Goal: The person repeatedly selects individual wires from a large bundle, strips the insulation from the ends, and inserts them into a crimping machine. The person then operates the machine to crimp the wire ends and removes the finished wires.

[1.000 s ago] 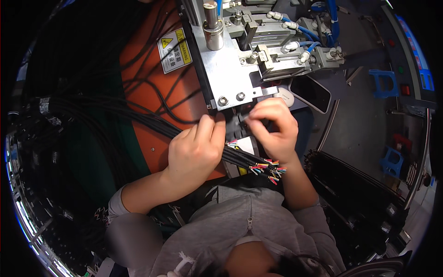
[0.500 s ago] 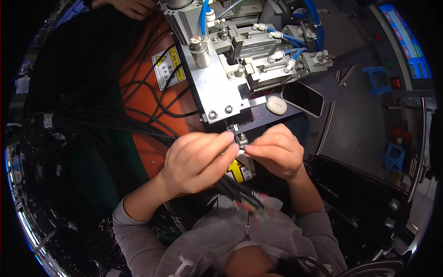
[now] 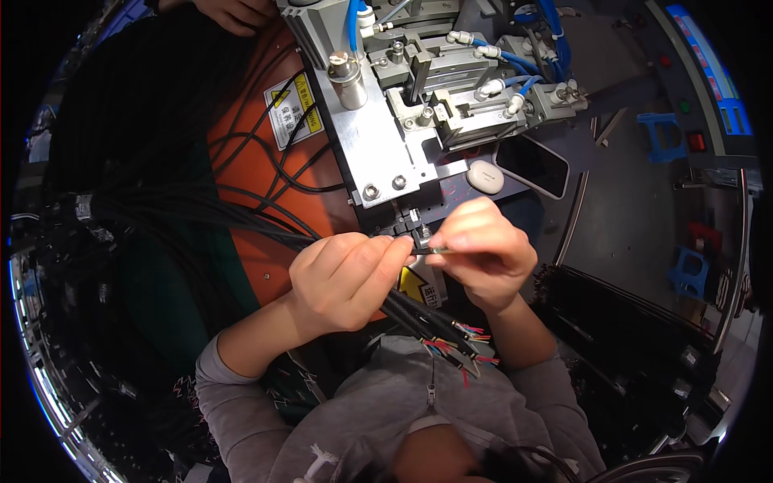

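Note:
My left hand (image 3: 342, 278) is closed in a pinch at the small dark metal fixture (image 3: 417, 229) below the machine's front plate. Black sleeved cables (image 3: 419, 315) pass beneath it and come out below; how it grips them is partly hidden. Their cut ends fan out in thin coloured wires (image 3: 463, 346) over my lap. Opposite, my right hand (image 3: 491, 253) has thumb and forefinger closed together at the fixture's right side. A tiny pale strand shows at its fingertips, too small to name.
A metal machine plate (image 3: 378, 153) with clamps and blue air hoses (image 3: 555, 56) stands ahead. To its right lie a phone (image 3: 531, 169) and a cream case (image 3: 485, 176). More cables (image 3: 233, 211) cross the orange surface (image 3: 270, 270). Another person's hand (image 3: 237, 12) is at top left.
My right hand has shifted slightly up and turned, its fingers curling more. The hanging cable ends, blurred before, have swung right and come to rest. My left hand has barely moved.

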The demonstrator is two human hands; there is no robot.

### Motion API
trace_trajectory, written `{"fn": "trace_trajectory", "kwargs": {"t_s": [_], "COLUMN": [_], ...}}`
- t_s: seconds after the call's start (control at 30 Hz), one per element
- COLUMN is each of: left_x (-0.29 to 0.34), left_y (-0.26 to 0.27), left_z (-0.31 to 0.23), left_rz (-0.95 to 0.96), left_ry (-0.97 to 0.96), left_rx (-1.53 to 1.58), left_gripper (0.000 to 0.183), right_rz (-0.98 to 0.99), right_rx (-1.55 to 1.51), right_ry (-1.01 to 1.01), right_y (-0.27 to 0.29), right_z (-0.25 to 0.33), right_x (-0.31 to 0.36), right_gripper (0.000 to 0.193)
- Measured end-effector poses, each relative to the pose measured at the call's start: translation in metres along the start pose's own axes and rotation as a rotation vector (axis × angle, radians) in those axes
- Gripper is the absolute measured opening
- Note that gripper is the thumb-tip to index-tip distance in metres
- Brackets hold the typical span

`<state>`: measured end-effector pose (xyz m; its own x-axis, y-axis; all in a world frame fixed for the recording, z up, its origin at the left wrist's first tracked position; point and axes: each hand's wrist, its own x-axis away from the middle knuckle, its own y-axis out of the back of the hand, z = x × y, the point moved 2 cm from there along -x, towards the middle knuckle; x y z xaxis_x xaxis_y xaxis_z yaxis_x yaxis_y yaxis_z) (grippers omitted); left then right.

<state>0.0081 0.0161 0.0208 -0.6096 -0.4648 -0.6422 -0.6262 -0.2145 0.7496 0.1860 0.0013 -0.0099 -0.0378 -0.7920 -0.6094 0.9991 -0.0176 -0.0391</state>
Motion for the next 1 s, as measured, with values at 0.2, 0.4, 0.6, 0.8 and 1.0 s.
{"fn": "trace_trajectory", "kwargs": {"t_s": [0.2, 0.4, 0.6, 0.8, 1.0], "left_x": [0.001, 0.002, 0.004, 0.003, 0.005], "left_y": [-0.003, -0.006, -0.007, -0.007, -0.006], "left_z": [0.002, 0.006, 0.007, 0.005, 0.002], "left_rz": [-0.058, -0.080, -0.028, 0.024, 0.043], "left_ry": [0.035, 0.013, 0.041, 0.020, 0.021], "left_rx": [0.045, 0.091, 0.146, 0.049, -0.013], "left_gripper": [0.024, 0.026, 0.026, 0.028, 0.033], "right_rz": [-0.023, -0.012, 0.034, -0.029, 0.138], "right_rx": [-0.188, -0.457, -0.273, 0.262, 0.246], "right_ry": [-0.185, -0.294, -0.495, -0.216, -0.361], "right_y": [-0.009, -0.014, -0.009, -0.008, 0.006], "right_z": [-0.012, -0.017, -0.007, 0.001, -0.001], "right_x": [-0.001, -0.001, -0.007, -0.005, -0.006], "right_gripper": [0.029, 0.024, 0.012, 0.013, 0.013]}}
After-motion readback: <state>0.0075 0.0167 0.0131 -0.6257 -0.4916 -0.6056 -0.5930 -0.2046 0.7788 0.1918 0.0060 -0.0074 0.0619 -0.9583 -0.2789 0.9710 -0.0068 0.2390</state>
